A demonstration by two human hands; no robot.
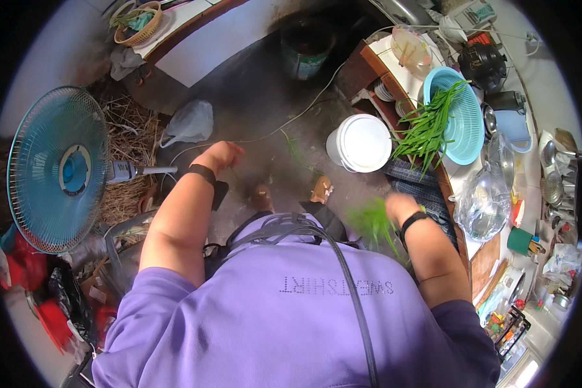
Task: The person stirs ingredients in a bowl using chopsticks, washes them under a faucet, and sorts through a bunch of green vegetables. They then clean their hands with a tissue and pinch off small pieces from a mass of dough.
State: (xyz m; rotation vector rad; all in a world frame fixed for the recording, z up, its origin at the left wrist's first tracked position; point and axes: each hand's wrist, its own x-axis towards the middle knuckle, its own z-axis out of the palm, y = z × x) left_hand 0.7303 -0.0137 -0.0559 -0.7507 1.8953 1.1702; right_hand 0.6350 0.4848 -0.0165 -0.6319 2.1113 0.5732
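Observation:
My right hand [400, 207], blurred, grips a bunch of long green leaves [372, 218] that look like garlic chives. The leaves hang to the left of the hand, beside the counter's front edge. My left hand [224, 154] is over the floor on the other side, its fingers loosely apart and no object visible in it. More green leaves [429, 128] lie across the rim of a light-blue plastic colander [468, 127] on the counter and droop over its edge. A few loose leaves [293, 148] are scattered on the floor.
A lidded white bucket [360, 143] stands beside the counter. At left are a blue electric fan [60, 167], straw [126, 194] and a plastic bag [189, 121]. A cable [310, 104] crosses the floor. The tiled counter holds a bagged bowl [485, 203] and a dark pot [482, 65].

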